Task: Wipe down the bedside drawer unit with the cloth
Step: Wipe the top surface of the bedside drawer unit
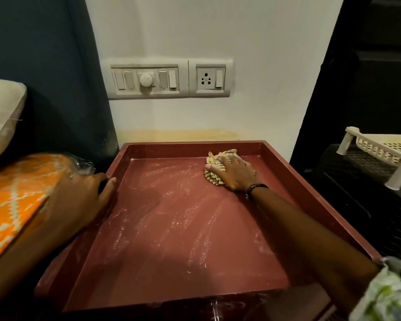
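Nearest to me, at the lower right edge of the view, I see a bit of pale green-and-white patterned sleeve [389, 295], and my right forearm runs from it up across the drawer unit [276, 158]. The unit's top is a dark red recessed surface with a raised rim all round; pale dusty streaks lie over most of it. On the left, my left hand [79, 195] rests on the unit's left rim, the thumb lying along the inner edge; the other fingers drop outside the rim and I cannot tell how they lie. Just beside that hand, on the bed, sits an orange cloth with a white zigzag pattern inside clear plastic wrap [21, 193].

Further in, near the far right corner of the recessed top, my right hand [235, 170] presses down on the cloth [214, 166], a crumpled beige rag with dark stripes. The fingers are spread and bent over it, holding it against the surface. A dark beaded bracelet [255, 188] sits on that wrist.

Beyond the unit, a pale pillow [2, 114] leans at far left. A white plastic rack [380, 151] stands on a dark ledge at right. On the white wall behind hangs a switch panel [169, 78] with a socket.
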Available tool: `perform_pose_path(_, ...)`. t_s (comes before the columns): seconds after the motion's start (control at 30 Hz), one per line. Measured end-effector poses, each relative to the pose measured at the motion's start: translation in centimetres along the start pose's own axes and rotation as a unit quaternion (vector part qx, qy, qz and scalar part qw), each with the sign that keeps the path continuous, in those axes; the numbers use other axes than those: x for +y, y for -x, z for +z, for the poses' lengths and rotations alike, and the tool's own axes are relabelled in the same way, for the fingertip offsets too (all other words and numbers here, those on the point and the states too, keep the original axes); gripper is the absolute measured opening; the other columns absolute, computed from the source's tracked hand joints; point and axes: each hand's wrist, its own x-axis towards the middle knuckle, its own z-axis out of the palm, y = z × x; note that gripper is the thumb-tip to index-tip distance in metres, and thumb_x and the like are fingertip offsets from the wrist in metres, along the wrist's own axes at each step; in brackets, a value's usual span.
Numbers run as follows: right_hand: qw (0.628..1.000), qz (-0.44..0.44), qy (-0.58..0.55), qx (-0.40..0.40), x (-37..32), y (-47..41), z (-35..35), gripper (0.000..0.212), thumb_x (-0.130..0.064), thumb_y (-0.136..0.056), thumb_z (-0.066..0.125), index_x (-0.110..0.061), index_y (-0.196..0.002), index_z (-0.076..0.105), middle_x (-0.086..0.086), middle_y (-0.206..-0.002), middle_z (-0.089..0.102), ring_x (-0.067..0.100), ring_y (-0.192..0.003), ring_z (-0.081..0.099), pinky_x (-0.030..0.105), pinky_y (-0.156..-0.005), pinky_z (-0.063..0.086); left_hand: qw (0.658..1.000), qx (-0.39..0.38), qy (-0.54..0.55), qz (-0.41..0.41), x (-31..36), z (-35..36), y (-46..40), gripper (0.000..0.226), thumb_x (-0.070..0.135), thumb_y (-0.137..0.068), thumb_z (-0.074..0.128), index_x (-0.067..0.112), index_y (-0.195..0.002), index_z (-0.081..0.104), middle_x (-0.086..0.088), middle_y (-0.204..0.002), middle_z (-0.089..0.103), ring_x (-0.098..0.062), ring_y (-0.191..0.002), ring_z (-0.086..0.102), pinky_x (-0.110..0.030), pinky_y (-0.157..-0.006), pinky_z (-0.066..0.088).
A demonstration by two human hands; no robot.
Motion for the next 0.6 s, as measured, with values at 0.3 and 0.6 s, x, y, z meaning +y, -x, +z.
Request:
perform_pose_path(0.3, 0.993, 0.118, 0.007, 0.011, 1.9, 0.3, 0.1, 0.070, -0.074, -0.086, 0.028, -0.031, -0.140, 0.041, 0.007, -0.152, 0.033, 0.023, -0.142, 0.025, 0.046, -0.114, 0.020, 1.000, 0.006, -0.008, -0.009, 0.0, -0.1, 0.1, 0.039, 0.036, -0.095, 0.045, 0.007, -0.103, 0.070, -0.014, -0.080, 0.070, -0.017, -0.064, 0.055, -0.037, -0.073, 0.050)
perform_pose_path(0.6, 0.985, 0.174, -0.009, -0.010, -7.2, -1.8, 1.9, 0.073, -0.070, -0.090, 0.027, -0.024, -0.146, 0.031, 0.018, -0.156, 0.019, 0.034, -0.145, 0.015, 0.047, -0.117, 0.008, 1.000, -0.004, -0.023, -0.005, -0.1, 0.0, -0.2, 0.042, 0.037, -0.097, 0.040, 0.009, -0.097, 0.071, -0.011, -0.077, 0.070, -0.017, -0.064, 0.057, -0.036, -0.075, 0.049)
